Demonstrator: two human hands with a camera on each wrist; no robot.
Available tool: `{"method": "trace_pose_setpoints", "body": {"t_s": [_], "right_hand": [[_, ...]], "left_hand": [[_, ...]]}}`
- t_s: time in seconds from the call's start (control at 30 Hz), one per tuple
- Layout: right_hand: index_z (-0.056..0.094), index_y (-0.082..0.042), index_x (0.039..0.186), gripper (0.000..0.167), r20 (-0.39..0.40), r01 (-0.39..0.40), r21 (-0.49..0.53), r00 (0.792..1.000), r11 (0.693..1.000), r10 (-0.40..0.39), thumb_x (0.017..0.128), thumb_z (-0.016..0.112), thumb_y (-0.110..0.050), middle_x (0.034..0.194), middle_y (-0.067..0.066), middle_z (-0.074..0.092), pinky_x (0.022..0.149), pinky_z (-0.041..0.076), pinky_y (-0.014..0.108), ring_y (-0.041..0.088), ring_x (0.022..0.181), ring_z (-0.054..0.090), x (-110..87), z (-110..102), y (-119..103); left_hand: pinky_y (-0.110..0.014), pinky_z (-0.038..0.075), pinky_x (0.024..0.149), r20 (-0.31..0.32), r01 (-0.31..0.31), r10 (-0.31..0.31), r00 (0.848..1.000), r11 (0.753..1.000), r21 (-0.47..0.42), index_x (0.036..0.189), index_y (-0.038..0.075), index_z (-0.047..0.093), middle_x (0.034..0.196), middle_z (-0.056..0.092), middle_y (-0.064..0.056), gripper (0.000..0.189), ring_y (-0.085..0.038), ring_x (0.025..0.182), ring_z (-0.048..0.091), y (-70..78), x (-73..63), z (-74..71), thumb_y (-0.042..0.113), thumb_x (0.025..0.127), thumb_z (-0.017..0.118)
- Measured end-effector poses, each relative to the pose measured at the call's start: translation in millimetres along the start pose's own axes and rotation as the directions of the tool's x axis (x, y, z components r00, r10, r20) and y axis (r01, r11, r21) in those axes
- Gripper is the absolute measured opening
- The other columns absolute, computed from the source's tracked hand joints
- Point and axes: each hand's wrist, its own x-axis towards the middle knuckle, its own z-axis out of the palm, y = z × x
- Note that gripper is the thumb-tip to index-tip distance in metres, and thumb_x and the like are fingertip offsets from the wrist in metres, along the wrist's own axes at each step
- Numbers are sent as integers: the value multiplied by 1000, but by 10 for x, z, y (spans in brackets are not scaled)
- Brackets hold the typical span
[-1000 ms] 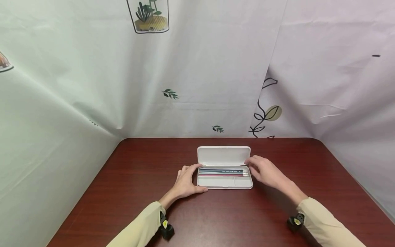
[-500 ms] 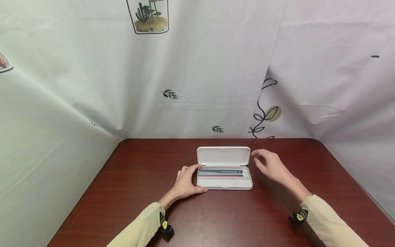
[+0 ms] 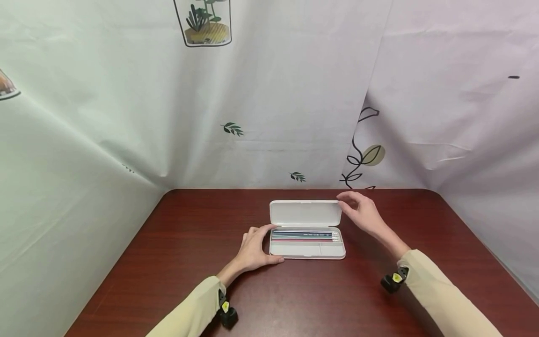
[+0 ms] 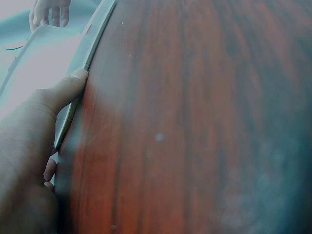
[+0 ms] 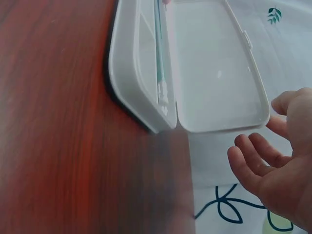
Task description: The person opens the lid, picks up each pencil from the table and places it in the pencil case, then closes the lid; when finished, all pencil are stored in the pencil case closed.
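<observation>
A white pencil case [image 3: 307, 250] lies on the table with its lid [image 3: 305, 213] raised. Several pencils [image 3: 303, 235] fill its rear compartment, dark and pink ones among them. My left hand [image 3: 251, 250] grips the case's left end, thumb at the front edge and fingers at the back. In the left wrist view the thumb [image 4: 70, 87] presses along that front edge. My right hand [image 3: 361, 211] is at the lid's upper right corner. In the right wrist view its thumb [image 5: 282, 102] is right at the lid's edge, one finger passes behind, and the others are loosely bent.
The case stands towards the back of a dark red wooden table [image 3: 307, 299]. A white patterned cloth [image 3: 286, 117] hangs close behind the table's far edge and along both sides. Two small compartments at the front of the case hold nothing.
My right hand has left the case's right side, drawn back a little, then risen to the lid's upper right corner. The left hand and the case stay put.
</observation>
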Motion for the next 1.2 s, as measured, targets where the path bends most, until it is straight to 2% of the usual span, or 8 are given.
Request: {"method": "trace_pose_setpoints", "body": {"t_s": [0.13, 0.4, 0.6, 0.87, 1.1, 1.2], "right_hand": [[70, -2, 114, 22, 26, -46, 27, 999, 999, 45, 99, 64, -18, 111, 15, 68, 75, 50, 39, 29, 94, 65, 48, 33, -11], [72, -2, 105, 16, 28, -50, 38, 998, 998, 49, 97, 66, -14, 104, 13, 69, 69, 48, 30, 25, 87, 62, 61, 52, -16], [72, -2, 102, 11, 36, -39, 55, 999, 998, 38, 95, 68, -10, 100, 13, 69, 65, 48, 28, 24, 82, 62, 36, 42, -18], [72, -2, 98, 8, 42, -24, 87, 999, 996, 20, 91, 70, -4, 95, 10, 69, 66, 48, 26, 21, 77, 62, -15, 44, -61], [71, -3, 98, 8, 59, -1, 94, 998, 996, -4, 90, 71, -3, 94, 8, 67, 66, 47, 25, 18, 77, 58, -72, 21, -82], [71, -5, 98, 8, 67, 2, 97, 998, 995, -9, 90, 71, -3, 94, 6, 66, 67, 46, 25, 17, 77, 57, -92, 19, -89]], "left_hand": [[-43, 32, 89, 5, 1, -1, 1000, 1000, 0, 142, 15, 53, 127, 61, -2, 90, -22, 107, 46, 1, 1, 8, 44, 65, 91], [-43, 32, 89, -4, -3, 3, 1000, 1000, -1, 141, 15, 53, 124, 62, -2, 90, -22, 106, 46, 10, 11, 13, 43, 64, 91], [-45, 31, 89, -1, -1, 1, 1000, 1000, -8, 140, 14, 53, 124, 62, -2, 90, -22, 106, 46, 5, 14, 11, 43, 64, 91], [-44, 32, 87, -1, -8, 8, 1000, 1000, -11, 140, 14, 53, 127, 61, -2, 89, -22, 105, 46, 12, -8, 1, 44, 65, 90], [-42, 32, 86, 1, -12, 12, 1000, 1000, 15, 140, 14, 51, 125, 62, -1, 91, -21, 104, 46, -22, -1, 5, 46, 64, 90], [-42, 32, 87, 2, -9, 9, 1000, 1000, 0, 139, 13, 50, 123, 62, -2, 93, -21, 106, 47, -25, -6, -3, 47, 63, 91]]}}
